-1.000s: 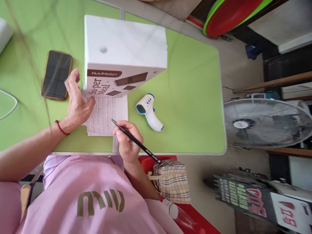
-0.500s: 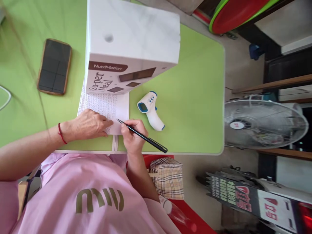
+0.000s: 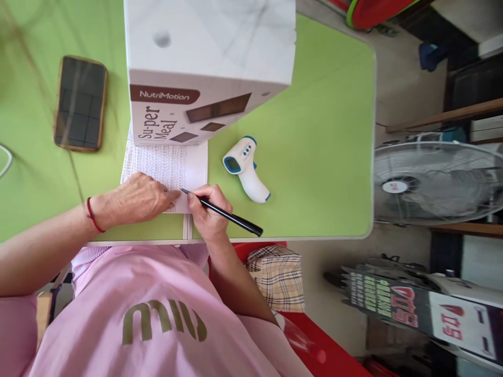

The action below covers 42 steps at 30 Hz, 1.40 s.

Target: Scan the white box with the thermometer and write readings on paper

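My right hand [image 3: 210, 212] is closed round a black pen [image 3: 230, 215], its tip on or just above the page. Beneath it lies a sheet or notebook [image 3: 196, 167] covered in rows of small handwriting, its far part hidden behind a box. My left hand [image 3: 135, 199], a red cord at the wrist, rests on the written page with fingers loosely bent and the index finger close to the pen tip; it holds nothing. The white box [image 3: 212, 47] marked "NutriMotion Su-per Meal" stands upright just beyond the page. To the right lies a white and blue handheld thermometer [image 3: 247, 168].
A phone in a brown case [image 3: 80, 104] lies left on the green table [image 3: 326, 157], near a white cable [image 3: 7, 162]. Past the right edge stand a fan [image 3: 440, 183] and a printed board [image 3: 416, 309]. A checked bag [image 3: 277, 277] and a plastic bottle [image 3: 296, 335] are beside me.
The view has shifted slightly. The pen tip has moved a little left across the page, nearer my left index finger. My left hand stays on the paper.
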Each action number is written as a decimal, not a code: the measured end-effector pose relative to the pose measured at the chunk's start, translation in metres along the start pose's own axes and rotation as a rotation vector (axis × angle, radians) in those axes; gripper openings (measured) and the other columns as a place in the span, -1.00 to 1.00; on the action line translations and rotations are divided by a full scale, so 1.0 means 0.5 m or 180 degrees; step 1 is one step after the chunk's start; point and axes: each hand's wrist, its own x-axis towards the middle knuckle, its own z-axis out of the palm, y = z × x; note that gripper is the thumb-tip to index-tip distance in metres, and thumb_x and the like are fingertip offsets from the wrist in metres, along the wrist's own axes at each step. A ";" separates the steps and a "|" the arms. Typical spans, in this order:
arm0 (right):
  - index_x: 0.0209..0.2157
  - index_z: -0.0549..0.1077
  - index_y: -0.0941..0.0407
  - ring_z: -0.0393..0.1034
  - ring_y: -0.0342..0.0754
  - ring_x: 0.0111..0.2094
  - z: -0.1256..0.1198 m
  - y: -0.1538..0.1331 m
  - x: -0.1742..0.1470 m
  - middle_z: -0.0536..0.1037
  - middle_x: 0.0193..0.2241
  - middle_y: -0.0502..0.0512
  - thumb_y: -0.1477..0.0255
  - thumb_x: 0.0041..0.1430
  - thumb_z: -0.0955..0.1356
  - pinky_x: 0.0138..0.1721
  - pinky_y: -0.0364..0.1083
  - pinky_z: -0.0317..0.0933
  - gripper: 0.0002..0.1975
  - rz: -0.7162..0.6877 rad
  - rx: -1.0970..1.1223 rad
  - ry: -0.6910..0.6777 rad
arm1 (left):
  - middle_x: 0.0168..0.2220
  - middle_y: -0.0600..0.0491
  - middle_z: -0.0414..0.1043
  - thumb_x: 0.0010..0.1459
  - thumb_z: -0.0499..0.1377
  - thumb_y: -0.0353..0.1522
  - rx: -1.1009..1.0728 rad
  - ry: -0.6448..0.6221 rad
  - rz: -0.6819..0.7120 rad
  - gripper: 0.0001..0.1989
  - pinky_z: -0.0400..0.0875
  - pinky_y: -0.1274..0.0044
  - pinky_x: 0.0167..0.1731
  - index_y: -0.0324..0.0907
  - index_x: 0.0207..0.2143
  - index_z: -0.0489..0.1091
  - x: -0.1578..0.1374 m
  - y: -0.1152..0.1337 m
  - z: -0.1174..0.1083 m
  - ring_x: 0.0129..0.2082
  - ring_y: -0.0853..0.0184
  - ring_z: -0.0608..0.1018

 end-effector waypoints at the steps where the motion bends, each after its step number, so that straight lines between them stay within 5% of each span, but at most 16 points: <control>1: -0.44 0.35 0.03 0.31 -0.14 -0.54 0.001 0.000 0.000 0.40 -0.58 -0.11 0.24 0.31 0.32 -0.45 -0.12 0.25 -0.75 -0.0019 -0.0035 0.0018 | -0.61 0.06 0.44 0.37 0.10 -0.42 0.0021 0.0001 0.0004 -0.82 -0.19 0.47 -0.63 -0.21 -0.15 0.52 0.000 0.000 0.001 -0.69 0.31 0.42; 12: -0.44 0.34 0.03 0.23 -0.20 -0.62 0.002 -0.006 0.010 0.33 -0.62 -0.18 0.40 0.28 0.35 -0.53 -0.17 0.18 -0.81 -0.0409 0.0136 0.0074 | -0.57 0.06 0.46 0.35 0.08 -0.49 0.0009 -0.0112 0.0027 -0.82 -0.16 0.48 -0.62 -0.23 -0.15 0.49 -0.001 0.002 -0.003 -0.66 0.32 0.45; 42: -0.44 0.31 0.02 0.21 -0.17 -0.61 0.002 -0.001 0.007 0.32 -0.62 -0.18 0.43 0.23 0.35 -0.51 -0.15 0.17 -0.83 -0.0276 0.0150 0.0119 | -0.56 0.05 0.48 0.35 0.09 -0.50 0.0021 -0.0167 0.0053 -0.80 -0.20 0.46 -0.62 -0.23 -0.13 0.52 0.002 0.003 -0.010 -0.63 0.25 0.53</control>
